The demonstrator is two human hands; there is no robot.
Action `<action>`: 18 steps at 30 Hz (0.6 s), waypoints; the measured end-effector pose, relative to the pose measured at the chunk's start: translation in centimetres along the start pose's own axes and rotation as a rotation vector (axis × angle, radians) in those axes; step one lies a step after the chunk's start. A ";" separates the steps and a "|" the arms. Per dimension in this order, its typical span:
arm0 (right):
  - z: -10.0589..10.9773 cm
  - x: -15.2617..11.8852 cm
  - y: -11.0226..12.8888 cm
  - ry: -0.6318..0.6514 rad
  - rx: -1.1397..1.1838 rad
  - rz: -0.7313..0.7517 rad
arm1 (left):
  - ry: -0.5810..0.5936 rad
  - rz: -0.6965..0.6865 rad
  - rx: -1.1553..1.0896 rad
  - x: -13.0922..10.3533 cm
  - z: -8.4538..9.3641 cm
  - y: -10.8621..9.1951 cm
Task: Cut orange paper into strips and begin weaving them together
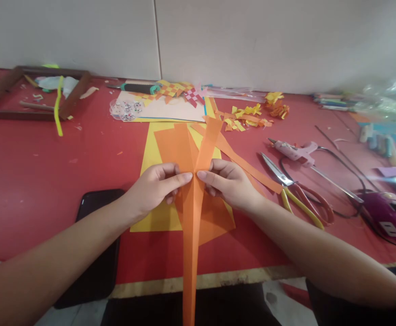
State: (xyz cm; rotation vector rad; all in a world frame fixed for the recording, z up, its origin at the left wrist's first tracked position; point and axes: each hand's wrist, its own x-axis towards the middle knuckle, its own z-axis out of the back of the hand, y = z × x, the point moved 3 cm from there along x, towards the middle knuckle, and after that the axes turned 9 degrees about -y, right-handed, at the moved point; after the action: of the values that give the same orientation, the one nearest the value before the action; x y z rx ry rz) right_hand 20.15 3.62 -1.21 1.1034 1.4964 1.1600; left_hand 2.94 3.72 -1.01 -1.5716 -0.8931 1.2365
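Observation:
A long orange paper strip (191,226), creased along its length, hangs between my hands and runs down past the table's front edge. Its upper part splits into two flaps that spread apart like a V. My left hand (162,181) pinches the left side near the split, thumb on top. Facing it, my right hand (227,180) pinches the right side, the thumb tips close together. Beneath lie an orange sheet (218,222) and a yellow sheet (153,217). Another cut orange strip (255,172) slants away to the right of my right hand.
Right of my hands lie scissors (286,181) with red and yellow handles, a pink glue gun (296,151) with its cord and a purple box (388,215). A black phone (99,253) lies under my left forearm. Paper scraps (245,117) and a brown frame (17,114) sit farther back.

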 end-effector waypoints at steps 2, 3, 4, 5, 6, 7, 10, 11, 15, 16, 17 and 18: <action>0.1 0.1 -0.1 -0.004 0.003 0.006 | -0.005 0.007 -0.017 0.1 0.0 0.0; 0.2 0.1 -0.1 -0.009 0.007 0.006 | -0.011 0.012 -0.029 0.1 0.0 0.0; 0.3 0.2 -0.1 -0.014 0.013 0.003 | -0.018 0.017 -0.041 0.1 0.1 0.0; 0.3 0.2 -0.2 -0.019 0.022 -0.001 | -0.024 0.023 -0.052 0.2 0.1 0.0; 0.4 0.3 -0.2 -0.022 0.031 -0.002 | -0.028 0.028 -0.062 0.2 0.1 0.0; 0.4 0.3 -0.3 -0.026 0.038 -0.004 | -0.029 0.032 -0.072 0.2 0.1 0.1; 0.4 0.4 -0.3 -0.046 0.036 -0.011 | -0.002 0.033 -0.076 0.2 0.1 0.2; 0.4 0.4 -0.3 -0.051 0.032 -0.017 | 0.016 0.027 -0.067 0.1 0.0 0.2; 0.5 0.3 -0.4 -0.074 0.052 -0.050 | 0.109 -0.042 0.039 -0.2 -0.2 0.1; 0.5 0.3 -0.4 -0.074 0.061 -0.052 | 0.125 -0.064 0.070 -0.3 -0.2 0.0; 0.5 0.2 -0.4 -0.067 0.068 -0.053 | 0.132 -0.082 0.098 -0.3 -0.2 -0.1; 0.5 0.2 -0.4 -0.054 0.074 -0.052 | 0.130 -0.091 0.119 -0.3 -0.2 -0.3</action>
State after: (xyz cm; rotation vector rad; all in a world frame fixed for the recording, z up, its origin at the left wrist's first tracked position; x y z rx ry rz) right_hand 20.51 3.81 -1.71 1.1302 1.5272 1.0390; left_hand 3.08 3.47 -0.64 -1.4818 -0.7852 1.0906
